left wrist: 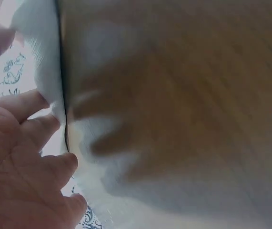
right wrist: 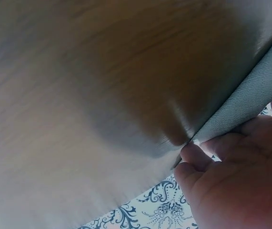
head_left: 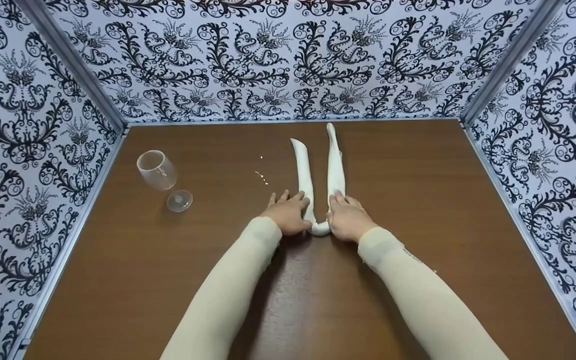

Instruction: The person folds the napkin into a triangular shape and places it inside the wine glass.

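A white rolled cloth (head_left: 335,167) lies bent into a narrow U on the table, its two ends pointing to the far wall and its bend toward the person. My left hand (head_left: 288,214) rests against the left leg of the roll near the bend, fingers spread. On the right leg lies my right hand (head_left: 349,217), fingers reaching forward along it. In the left wrist view the fingertips touch the tabletop beside the cloth (left wrist: 47,52). The right wrist view shows woven texture on the cloth (right wrist: 255,90), with fingers right at its edge.
A clear stemmed glass (head_left: 158,172) stands at the left of the brown wooden table (head_left: 418,165). Small pale specks (head_left: 261,176) are on the wood left of the roll. Black-and-white patterned walls (head_left: 278,55) with metal edges enclose the back and both sides.
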`<state>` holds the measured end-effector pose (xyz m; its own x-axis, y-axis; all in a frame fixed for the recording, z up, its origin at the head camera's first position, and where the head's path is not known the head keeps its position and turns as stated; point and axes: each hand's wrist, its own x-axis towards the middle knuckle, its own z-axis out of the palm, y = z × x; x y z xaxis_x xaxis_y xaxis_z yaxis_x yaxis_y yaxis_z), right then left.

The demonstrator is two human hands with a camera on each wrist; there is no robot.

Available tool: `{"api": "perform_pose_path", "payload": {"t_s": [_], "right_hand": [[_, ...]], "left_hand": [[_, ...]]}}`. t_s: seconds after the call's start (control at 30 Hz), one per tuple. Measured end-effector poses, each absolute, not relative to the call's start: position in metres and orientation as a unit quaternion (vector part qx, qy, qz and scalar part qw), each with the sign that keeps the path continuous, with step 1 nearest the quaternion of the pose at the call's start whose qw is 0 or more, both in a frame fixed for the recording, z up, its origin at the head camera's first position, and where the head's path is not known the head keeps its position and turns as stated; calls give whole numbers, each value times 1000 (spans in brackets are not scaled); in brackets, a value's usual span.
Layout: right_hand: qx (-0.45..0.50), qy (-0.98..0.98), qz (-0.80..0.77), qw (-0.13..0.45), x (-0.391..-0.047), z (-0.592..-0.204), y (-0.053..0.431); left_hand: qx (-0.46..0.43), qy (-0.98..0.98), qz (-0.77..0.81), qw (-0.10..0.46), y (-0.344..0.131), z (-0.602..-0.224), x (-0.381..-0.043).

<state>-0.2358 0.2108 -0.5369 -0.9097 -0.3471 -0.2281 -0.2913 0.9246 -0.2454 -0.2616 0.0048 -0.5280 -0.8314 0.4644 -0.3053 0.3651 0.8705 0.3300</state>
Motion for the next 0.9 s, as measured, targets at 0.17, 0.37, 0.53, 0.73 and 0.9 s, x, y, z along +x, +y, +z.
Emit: {"api": "perform_pose_path", "payload": {"t_s": [0.17,0.37,0.53,0.73,0.9], "right_hand": [[-162,972,-105,132,-236,-536,211],[-149,971,-117,144,-237,-538,212],[-152,968,-125,154,-236,-538,213],[-156,967,-126,158,-237,-539,211],[-155,967,-120,162,-236,-540,208]], "left_hand": [[227,944,129,204,3,-522,-261],[226,944,128,203,6,-523,-260],[221,944,127,212,8,-521,-260],[222,943,115,217,13,-521,-260],[223,943,112,220,17,-521,-260]]}}
